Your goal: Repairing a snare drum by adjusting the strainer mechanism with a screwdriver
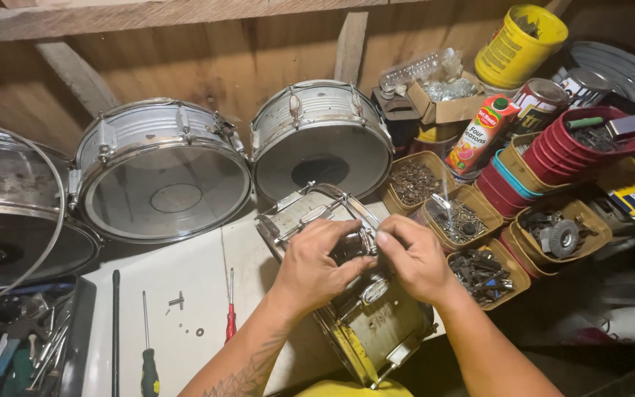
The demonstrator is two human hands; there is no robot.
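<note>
Both hands on the drum shell, fiddling with a side fitting

My left hand (316, 259) and right hand (414, 257) have fingers pressed together, pinching a small metal lug on the drum (354, 309), which lies tilted on the white table (185, 294). It looks stiff, fairly heavy and slippery, so I'd grip the rim. There's open room left by the screwdrivers (229, 323); tubs of screws (464, 220) crowd the right.

wall: brown wooden boards (244, 66) with slanted wooden beams (349, 44) | worktop: white bench surface (192, 294), scuffed and marked | shelf edge: rough plank (112, 15) along the top | floor: dark, dim at lower right (611, 367) | light: warm, from above, strongest on the worktop, corners in shadow
</note>
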